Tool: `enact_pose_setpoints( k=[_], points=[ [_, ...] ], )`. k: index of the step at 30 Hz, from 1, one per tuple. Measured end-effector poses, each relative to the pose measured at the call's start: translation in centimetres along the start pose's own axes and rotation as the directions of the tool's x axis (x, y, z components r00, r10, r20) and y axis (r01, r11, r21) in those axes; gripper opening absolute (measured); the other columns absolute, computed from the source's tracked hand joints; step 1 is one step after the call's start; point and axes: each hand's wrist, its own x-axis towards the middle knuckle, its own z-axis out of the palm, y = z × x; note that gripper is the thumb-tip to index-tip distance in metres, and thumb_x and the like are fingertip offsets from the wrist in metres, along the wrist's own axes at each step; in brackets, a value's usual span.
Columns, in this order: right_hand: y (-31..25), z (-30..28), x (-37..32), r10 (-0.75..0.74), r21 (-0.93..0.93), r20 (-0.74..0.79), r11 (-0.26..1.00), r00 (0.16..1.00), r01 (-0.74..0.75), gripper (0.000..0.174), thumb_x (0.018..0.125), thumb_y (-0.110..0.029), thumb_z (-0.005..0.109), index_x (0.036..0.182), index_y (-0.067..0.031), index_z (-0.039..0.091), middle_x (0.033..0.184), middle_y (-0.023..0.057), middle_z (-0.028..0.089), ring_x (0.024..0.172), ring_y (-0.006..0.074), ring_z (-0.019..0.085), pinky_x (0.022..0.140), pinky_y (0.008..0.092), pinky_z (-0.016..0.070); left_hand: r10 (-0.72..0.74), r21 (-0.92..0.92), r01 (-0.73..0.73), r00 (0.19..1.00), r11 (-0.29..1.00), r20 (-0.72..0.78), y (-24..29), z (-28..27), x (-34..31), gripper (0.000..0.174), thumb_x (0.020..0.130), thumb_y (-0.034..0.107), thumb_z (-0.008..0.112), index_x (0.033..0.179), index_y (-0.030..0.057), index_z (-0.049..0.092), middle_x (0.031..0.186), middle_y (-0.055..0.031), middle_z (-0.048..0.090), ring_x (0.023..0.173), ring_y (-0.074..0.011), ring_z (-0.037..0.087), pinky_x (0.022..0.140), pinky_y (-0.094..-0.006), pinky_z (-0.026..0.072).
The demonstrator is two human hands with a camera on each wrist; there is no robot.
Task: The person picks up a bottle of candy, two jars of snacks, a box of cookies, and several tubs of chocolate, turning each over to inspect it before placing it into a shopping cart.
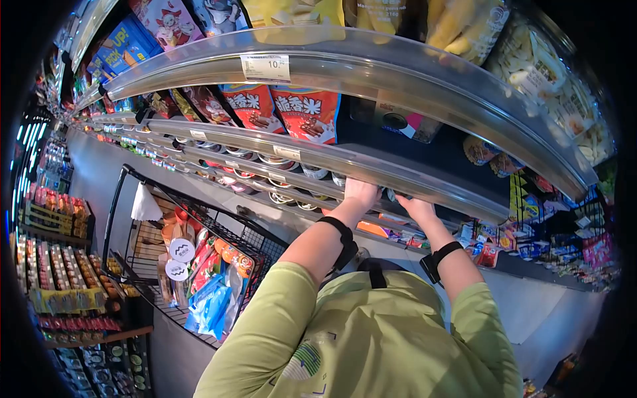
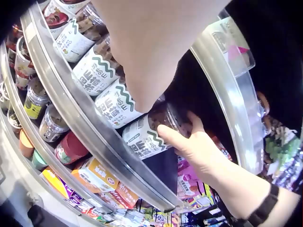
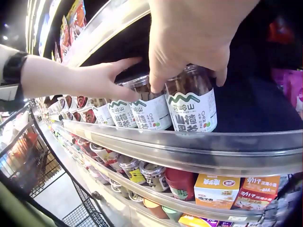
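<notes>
Two bare hands are reaching between shelves in a shop, where labelled jars are standing in a row. The right hand (image 3: 194,42) is gripping the end jar (image 3: 191,111) from above, thumb and fingers curling around opposite sides near its lid. This overhead hold is probably keeping the label side free and letting the fingers fit down beside the jar. The end jar is sitting at the right end of the row, behind the clear front rail (image 3: 189,146); whether its base is fully touching the shelf, one cannot tell.

The left hand (image 3: 94,78) is open, thumb and forefinger spreading around the top of the next jar (image 3: 151,113), just left of the end jar. The thumb is resting near that lid, seemingly steadying the row; the other fingers are hidden, so their hold cannot be told. Both jars are standing close together, labels facing the aisle, likely for shoppers to read.

The rail is rising in front of the jar bases, so lifting over it appears to be the tighter part. The upper shelf edge (image 3: 113,21) is hanging above the wrists, limiting height. Dark shelf surface is showing right of the end jar, giving sideways room. A cart (image 1: 251,235) holding goods is standing at the left, nearer the floor.
</notes>
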Motion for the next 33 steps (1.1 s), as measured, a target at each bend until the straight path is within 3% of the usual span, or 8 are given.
enact_pose_setpoints(
  k=[9,11,12,14,15,23,30,33],
  points=[
    [4.7,5.1,3.9,-0.010,-0.127,0.203,0.991,0.979,0.036,0.059,0.087,-0.043,0.061,0.137,-0.0151,0.045,0.141,0.0117,0.045,0.131,0.0281,0.040,0.108,0.0392,0.0320,-0.020,-0.033,0.025,0.989,0.999,0.150,0.0,0.6,3.2,0.043,0.084,0.040,0.058,0.122,0.0190,0.060,0.128,-0.0094,0.057,0.119,-0.0308,0.051,0.098,-0.0436,0.0409],
    [10.0,9.8,5.3,-0.183,0.347,0.003,0.922,0.983,0.171,0.055,0.091,-0.043,0.055,0.137,-0.0153,0.044,0.142,0.0105,0.044,0.130,0.0276,0.040,0.109,0.0395,0.0316,-0.038,-0.043,0.048,0.976,0.998,0.216,0.5,-1.1,3.3,0.043,0.086,0.041,0.056,0.123,0.0198,0.059,0.129,-0.0091,0.056,0.120,-0.0305,0.051,0.099,-0.0429,0.0405],
    [8.8,8.4,4.8,-0.182,0.346,0.010,0.923,0.983,0.168,0.055,0.091,-0.043,0.055,0.137,-0.0153,0.044,0.142,0.0105,0.044,0.130,0.0276,0.040,0.109,0.0395,0.0316,-0.071,-0.106,0.098,0.969,0.990,0.236,0.8,-1.3,3.3,0.044,0.085,0.040,0.057,0.122,0.0173,0.059,0.129,-0.0109,0.055,0.122,-0.0308,0.049,0.102,-0.0434,0.0378],
    [3.0,3.0,3.4,-0.029,-0.159,0.215,0.985,0.976,0.065,0.054,0.089,-0.044,0.055,0.134,-0.0144,0.048,0.139,0.0111,0.047,0.127,0.0294,0.043,0.107,0.0412,0.0340,-0.099,-0.169,0.146,0.961,0.975,0.258,1.3,-1.5,3.3,0.046,0.083,0.039,0.059,0.122,0.0149,0.058,0.130,-0.0127,0.054,0.124,-0.0311,0.046,0.104,-0.0439,0.0351],
    [1.8,2.1,2.9,-0.025,-0.161,0.215,0.985,0.976,0.061,0.054,0.089,-0.044,0.055,0.134,-0.0144,0.048,0.139,0.0111,0.047,0.127,0.0294,0.043,0.107,0.0412,0.0340,-0.144,-0.175,0.190,0.958,0.966,0.247,1.6,-1.5,3.3,0.046,0.085,0.040,0.058,0.124,0.0167,0.058,0.130,-0.0114,0.055,0.124,-0.0302,0.047,0.103,-0.0423,0.0369],
    [0.8,0.1,-0.1,0.049,0.000,-0.040,0.999,0.998,-0.049,0.048,0.077,-0.037,0.071,0.114,-0.0081,0.063,0.113,0.0153,0.064,0.107,0.0331,0.058,0.093,0.0408,0.0443,-0.099,-0.122,0.125,0.975,0.985,0.198,2.4,0.9,2.6,0.049,0.081,0.035,0.065,0.126,0.0154,0.056,0.131,-0.0120,0.054,0.123,-0.0312,0.048,0.102,-0.0403,0.0385],
    [2.4,-0.2,-3.0,0.109,0.171,-0.080,0.981,0.991,-0.094,0.053,0.067,-0.030,0.080,0.107,-0.0008,0.061,0.108,0.0238,0.061,0.107,0.0398,0.055,0.092,0.0447,0.0442,0.010,0.003,-0.011,0.987,1.000,0.163,4.2,0.8,-1.0,0.054,0.076,0.016,0.067,0.128,0.0125,0.051,0.129,-0.0177,0.049,0.125,-0.0365,0.043,0.102,-0.0471,0.0382],
    [3.5,1.0,-4.5,-0.013,0.074,-0.271,0.997,0.963,0.034,0.066,0.064,-0.025,0.082,0.115,0.0025,0.053,0.112,0.0264,0.055,0.109,0.0437,0.051,0.092,0.0465,0.0435,0.150,0.059,-0.158,0.981,0.986,0.124,3.5,-0.3,-3.8,0.053,0.077,0.014,0.064,0.127,0.0129,0.049,0.131,-0.0161,0.045,0.125,-0.0376,0.041,0.099,-0.0481,0.0415]
  ],
)
